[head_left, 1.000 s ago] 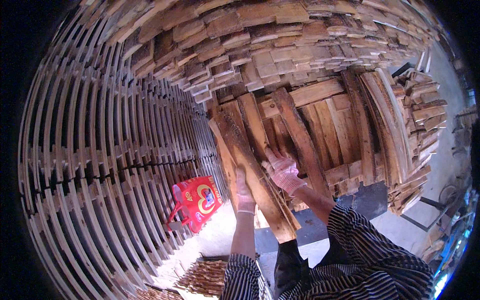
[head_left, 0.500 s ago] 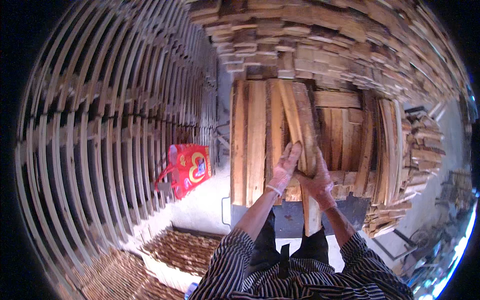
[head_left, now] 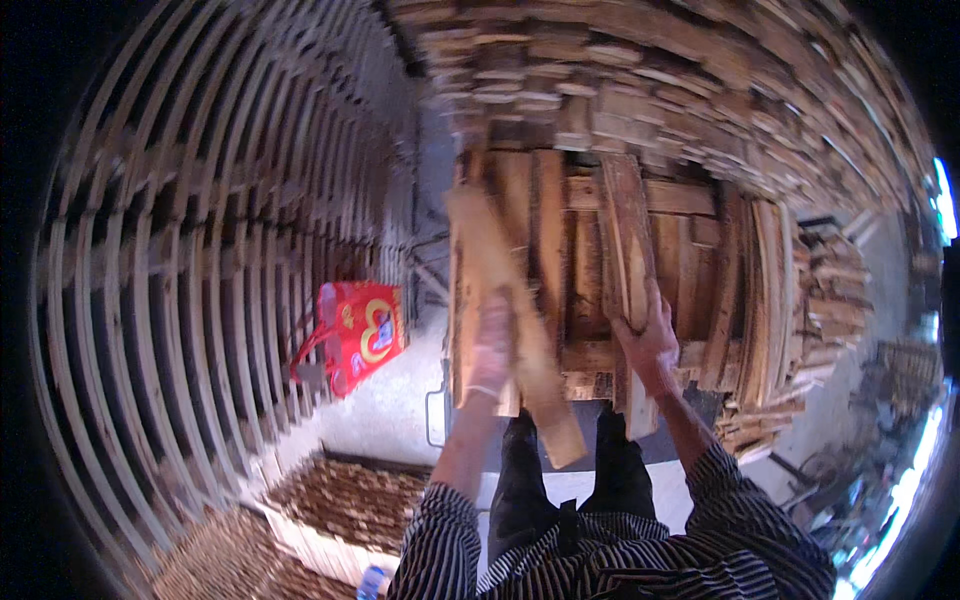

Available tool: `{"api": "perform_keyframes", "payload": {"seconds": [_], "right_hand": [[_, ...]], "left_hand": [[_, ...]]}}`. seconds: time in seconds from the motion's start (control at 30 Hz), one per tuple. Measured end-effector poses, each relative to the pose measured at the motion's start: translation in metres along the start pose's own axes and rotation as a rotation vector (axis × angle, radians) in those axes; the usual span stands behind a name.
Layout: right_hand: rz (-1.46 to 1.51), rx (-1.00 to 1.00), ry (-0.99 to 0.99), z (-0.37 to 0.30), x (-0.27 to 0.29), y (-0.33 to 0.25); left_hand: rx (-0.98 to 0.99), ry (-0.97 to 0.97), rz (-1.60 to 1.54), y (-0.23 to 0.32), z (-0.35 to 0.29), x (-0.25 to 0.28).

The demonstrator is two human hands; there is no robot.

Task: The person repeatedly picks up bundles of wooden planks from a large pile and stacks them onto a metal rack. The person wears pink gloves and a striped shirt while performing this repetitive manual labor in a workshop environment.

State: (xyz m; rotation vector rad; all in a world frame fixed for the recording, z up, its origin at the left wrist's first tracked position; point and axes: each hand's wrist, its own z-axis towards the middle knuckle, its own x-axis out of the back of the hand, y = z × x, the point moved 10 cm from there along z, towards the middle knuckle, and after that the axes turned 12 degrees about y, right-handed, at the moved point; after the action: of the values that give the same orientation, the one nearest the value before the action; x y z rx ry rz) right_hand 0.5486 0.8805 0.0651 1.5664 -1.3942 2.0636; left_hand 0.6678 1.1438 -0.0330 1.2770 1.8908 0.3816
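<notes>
Plainly, the right hand (head_left: 652, 350) has its fingers clasped around the near part of a brown plank (head_left: 628, 230), which points away over the wood pile (head_left: 548, 220). Farther left, the blurred left hand (head_left: 492, 345) meets a pale slanting plank (head_left: 533, 350); whether its fingers pinch it, I cannot tell.

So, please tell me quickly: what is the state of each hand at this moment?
Left hand: blurred, at the slanted board; whether it grips cannot be told.
Right hand: closed, holding a brown board.
</notes>
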Motion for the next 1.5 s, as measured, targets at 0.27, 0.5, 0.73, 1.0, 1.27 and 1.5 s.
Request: {"api": "perform_keyframes", "payload": {"seconds": [0.27,0.5,0.73,1.0,1.27,1.5], "right_hand": [[-0.334,-0.131,-0.252,0.04,-0.071,0.054],[-0.063,-0.046,-0.246,0.011,-0.119,-0.011],[-0.079,0.243,-0.292,-0.031,-0.097,-0.059],[0.369,-0.052,-0.11,0.002,-0.017,0.023],[0.052,-0.125,-0.334,0.035,-0.126,0.049],[-0.55,0.044,0.409,0.098,0.02,0.15]], "left_hand": [[0.027,-0.006,0.088,-0.013,0.064,0.057],[0.078,0.056,0.152,-0.03,0.085,0.087],[0.118,-0.159,0.043,-0.038,0.032,0.018],[-0.513,-0.096,0.707,0.027,0.033,-0.003],[-0.331,0.233,0.943,0.024,0.116,0.126],[0.049,-0.11,0.901,0.008,0.102,0.084]]}}
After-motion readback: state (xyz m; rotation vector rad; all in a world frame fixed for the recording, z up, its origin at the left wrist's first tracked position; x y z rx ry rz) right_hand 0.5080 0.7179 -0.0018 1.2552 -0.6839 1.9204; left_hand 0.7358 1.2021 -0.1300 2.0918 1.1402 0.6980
